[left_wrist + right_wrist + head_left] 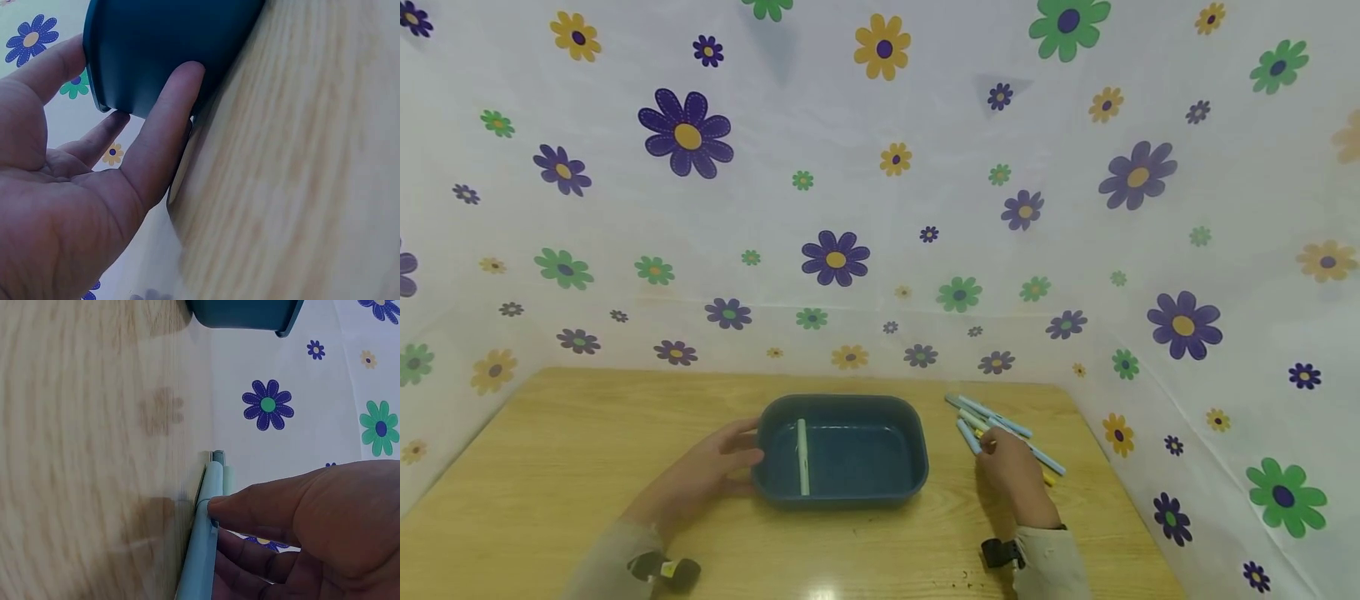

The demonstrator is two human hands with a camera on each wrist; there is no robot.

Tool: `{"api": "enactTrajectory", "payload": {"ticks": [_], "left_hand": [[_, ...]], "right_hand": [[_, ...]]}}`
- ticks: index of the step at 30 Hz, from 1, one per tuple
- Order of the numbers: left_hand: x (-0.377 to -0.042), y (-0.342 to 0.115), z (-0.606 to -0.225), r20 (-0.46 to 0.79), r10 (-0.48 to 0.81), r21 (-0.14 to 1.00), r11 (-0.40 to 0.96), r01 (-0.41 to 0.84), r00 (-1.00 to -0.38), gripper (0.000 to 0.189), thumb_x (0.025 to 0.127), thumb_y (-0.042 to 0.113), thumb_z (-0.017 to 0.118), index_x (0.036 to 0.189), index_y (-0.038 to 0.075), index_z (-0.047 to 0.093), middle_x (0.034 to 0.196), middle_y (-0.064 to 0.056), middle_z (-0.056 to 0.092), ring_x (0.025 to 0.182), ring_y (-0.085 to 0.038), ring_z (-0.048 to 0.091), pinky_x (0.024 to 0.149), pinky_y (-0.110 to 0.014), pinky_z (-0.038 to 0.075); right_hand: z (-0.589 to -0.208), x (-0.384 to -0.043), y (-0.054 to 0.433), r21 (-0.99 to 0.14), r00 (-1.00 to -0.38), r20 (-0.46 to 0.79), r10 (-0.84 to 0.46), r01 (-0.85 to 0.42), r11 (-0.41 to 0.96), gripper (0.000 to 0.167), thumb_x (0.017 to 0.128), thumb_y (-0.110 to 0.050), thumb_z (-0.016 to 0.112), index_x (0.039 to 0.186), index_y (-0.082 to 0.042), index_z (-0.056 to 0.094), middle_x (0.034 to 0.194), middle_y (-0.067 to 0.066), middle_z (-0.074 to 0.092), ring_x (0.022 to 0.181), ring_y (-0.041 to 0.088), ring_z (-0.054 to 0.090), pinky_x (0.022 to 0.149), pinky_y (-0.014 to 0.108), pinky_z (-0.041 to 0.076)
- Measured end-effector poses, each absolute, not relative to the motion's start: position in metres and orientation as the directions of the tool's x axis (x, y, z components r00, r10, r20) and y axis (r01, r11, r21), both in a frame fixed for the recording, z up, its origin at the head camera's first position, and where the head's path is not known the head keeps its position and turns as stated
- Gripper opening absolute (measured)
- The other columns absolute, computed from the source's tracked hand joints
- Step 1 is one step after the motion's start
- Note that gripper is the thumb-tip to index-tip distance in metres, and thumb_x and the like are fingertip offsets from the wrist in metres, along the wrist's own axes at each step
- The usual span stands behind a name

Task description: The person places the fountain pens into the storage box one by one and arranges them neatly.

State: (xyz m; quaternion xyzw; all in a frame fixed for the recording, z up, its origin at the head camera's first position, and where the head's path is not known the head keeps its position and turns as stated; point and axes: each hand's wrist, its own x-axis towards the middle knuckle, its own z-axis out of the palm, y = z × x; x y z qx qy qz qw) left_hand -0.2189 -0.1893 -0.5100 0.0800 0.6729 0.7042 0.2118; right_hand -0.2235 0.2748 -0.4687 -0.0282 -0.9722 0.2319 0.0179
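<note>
Pale blue pen point(199, 556) lies between the thumb and fingers of the right hand point(1011, 471), a narrow pinch that seems suited to singling out one from a crowd; other pens point(995, 417) lie bunched beside and beyond that hand; between the hands sits a blue container point(865, 462), its end touched by the wide-spread left hand point(722, 458), probably to steady it; one pale green pen point(803, 458) rests inside, nearer the left hand.

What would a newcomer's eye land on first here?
Probably the blue bin mid-view, one pale pen inside, the left hand touching its left side. Then the loose pens to its right, at the right hand. Behind, the flowered sheet.
</note>
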Motion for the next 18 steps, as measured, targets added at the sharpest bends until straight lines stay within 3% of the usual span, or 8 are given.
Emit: {"api": "enactTrajectory", "payload": {"ticks": [6,12,18], "left_hand": [[-0.219,-0.189,-0.509,-0.174,0.412,0.982,0.002,-0.191,-0.894,0.069,0.101,0.027,0.067,0.161,0.019,0.034,0.162,-0.023,0.033,0.129,-0.041,0.059,0.1,-0.049,0.058],[-0.219,-0.19,-0.509,-0.168,0.414,0.984,0.014,-0.179,-0.895,0.071,0.101,0.027,0.067,0.162,0.016,0.031,0.162,-0.025,0.032,0.13,-0.041,0.058,0.1,-0.049,0.058],[-0.22,-0.189,-0.511,-0.167,0.428,0.981,-0.014,-0.191,-0.888,0.071,0.102,0.024,0.066,0.163,0.016,0.029,0.163,-0.025,0.029,0.131,-0.041,0.057,0.101,-0.05,0.057]], "right_hand": [[-0.47,-0.221,0.267,-0.494,-0.998,0.033,0.044,0.022,0.869,0.026,0.095,-0.006,0.064,0.12,0.003,0.068,0.111,0.019,0.072,0.093,0.031,0.068,0.078,0.052,0.059],[-0.474,-0.221,0.256,-0.548,-1.0,0.001,-0.003,-0.003,0.837,0.027,0.097,-0.007,0.065,0.122,0.003,0.066,0.111,0.021,0.072,0.093,0.033,0.07,0.076,0.049,0.061],[-0.474,-0.222,0.258,-0.563,-0.999,-0.039,0.028,0.045,0.825,0.032,0.095,-0.014,0.069,0.122,0.003,0.065,0.115,0.02,0.072,0.093,0.029,0.068,0.077,0.048,0.059]]}}
